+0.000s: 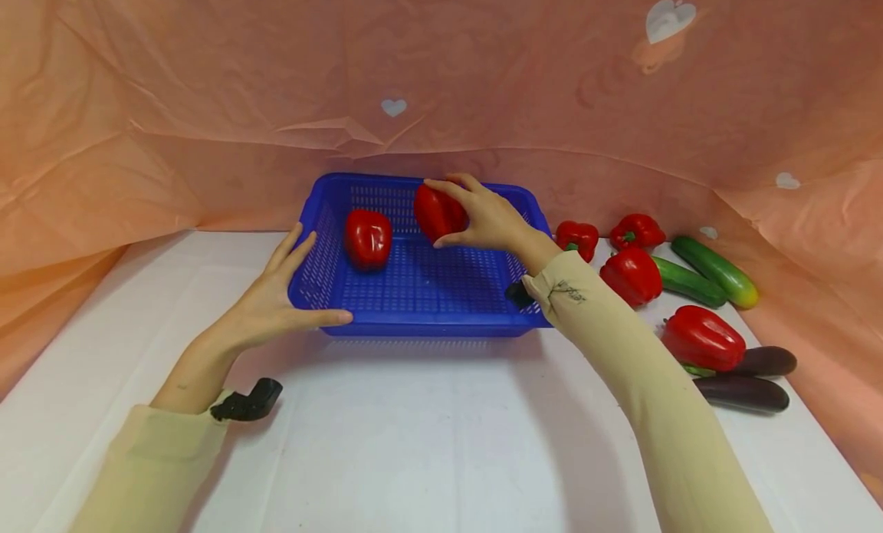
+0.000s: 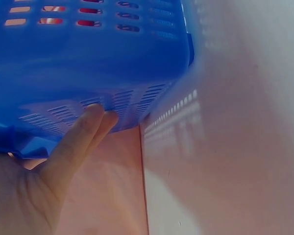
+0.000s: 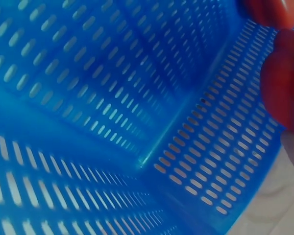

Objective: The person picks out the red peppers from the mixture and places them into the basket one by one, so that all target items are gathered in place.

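With fingers spread, the left hand [image 1: 270,310] is touching the near-left corner of a blue basket [image 1: 428,323]; the right hand [image 1: 488,215] is gripping a red pepper [image 1: 434,213] near its far edge, another pepper [image 1: 369,240] already lying inside, four peppers [image 1: 704,338] remaining toward the table's [image 1: 441,433] right edge.

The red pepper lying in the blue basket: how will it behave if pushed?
The red pepper would probably rock or roll, given its rounded sides. Its glossy skin may prove slippery. The raised walls of the blue basket should stop it rolling out.
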Available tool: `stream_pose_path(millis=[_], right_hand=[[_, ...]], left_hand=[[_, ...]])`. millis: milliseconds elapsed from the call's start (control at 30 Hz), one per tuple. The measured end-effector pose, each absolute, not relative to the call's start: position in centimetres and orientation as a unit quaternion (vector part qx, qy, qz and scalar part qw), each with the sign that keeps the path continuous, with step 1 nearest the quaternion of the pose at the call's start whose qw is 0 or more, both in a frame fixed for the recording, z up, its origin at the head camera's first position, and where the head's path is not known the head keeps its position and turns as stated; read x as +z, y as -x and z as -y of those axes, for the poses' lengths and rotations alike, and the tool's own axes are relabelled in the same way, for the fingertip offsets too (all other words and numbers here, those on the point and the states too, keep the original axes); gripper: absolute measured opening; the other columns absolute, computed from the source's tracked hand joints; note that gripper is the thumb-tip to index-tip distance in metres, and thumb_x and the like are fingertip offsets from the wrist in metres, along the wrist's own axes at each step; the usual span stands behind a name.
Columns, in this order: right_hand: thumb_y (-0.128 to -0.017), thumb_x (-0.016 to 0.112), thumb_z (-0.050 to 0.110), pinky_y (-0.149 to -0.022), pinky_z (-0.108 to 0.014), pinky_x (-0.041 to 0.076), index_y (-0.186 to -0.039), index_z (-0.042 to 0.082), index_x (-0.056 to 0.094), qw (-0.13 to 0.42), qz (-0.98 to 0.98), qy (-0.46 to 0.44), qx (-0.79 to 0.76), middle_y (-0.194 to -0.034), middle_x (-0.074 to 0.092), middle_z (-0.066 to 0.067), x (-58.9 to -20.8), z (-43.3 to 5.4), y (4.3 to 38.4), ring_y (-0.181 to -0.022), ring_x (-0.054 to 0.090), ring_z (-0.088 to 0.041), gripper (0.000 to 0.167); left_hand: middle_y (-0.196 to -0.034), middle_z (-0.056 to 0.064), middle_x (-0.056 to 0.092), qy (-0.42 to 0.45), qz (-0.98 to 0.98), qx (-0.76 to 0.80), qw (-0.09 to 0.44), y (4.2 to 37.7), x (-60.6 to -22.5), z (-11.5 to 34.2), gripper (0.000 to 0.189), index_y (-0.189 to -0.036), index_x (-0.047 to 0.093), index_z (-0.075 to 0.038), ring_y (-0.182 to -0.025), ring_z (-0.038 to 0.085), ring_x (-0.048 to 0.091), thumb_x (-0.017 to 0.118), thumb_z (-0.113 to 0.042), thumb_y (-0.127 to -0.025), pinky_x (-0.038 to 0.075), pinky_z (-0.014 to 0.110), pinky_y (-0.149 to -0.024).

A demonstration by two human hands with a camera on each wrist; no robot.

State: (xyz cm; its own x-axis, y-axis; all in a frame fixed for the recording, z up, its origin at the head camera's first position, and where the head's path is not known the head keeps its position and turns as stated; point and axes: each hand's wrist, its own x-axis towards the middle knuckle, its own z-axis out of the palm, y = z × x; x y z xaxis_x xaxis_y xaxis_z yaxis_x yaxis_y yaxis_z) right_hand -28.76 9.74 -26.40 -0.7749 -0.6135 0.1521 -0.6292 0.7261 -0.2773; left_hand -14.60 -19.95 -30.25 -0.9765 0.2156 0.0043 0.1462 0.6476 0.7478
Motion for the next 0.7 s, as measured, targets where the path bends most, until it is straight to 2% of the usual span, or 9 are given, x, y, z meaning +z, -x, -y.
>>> stream_pose_path(millis=[700], right_hand=[[-0.074,0.082,0.037,-0.105,-0.052,0.042,-0.148,0.019,0.037,-0.072,0.925,-0.339,0.158,-0.147,0.033,-0.021,-28.2,-9.0,29.5,-0.13,0.042,-0.039,0.089]], left_hand=[[-0.161,-0.008,-0.014,-0.102,-0.907,0.407,0.03,14.3,-30.4,20.1,0.119,-0.156,0.003,-0.022,-0.147,0.042,0.002,0.083,-0.042,-0.07,0.017,0.072,-0.107]])
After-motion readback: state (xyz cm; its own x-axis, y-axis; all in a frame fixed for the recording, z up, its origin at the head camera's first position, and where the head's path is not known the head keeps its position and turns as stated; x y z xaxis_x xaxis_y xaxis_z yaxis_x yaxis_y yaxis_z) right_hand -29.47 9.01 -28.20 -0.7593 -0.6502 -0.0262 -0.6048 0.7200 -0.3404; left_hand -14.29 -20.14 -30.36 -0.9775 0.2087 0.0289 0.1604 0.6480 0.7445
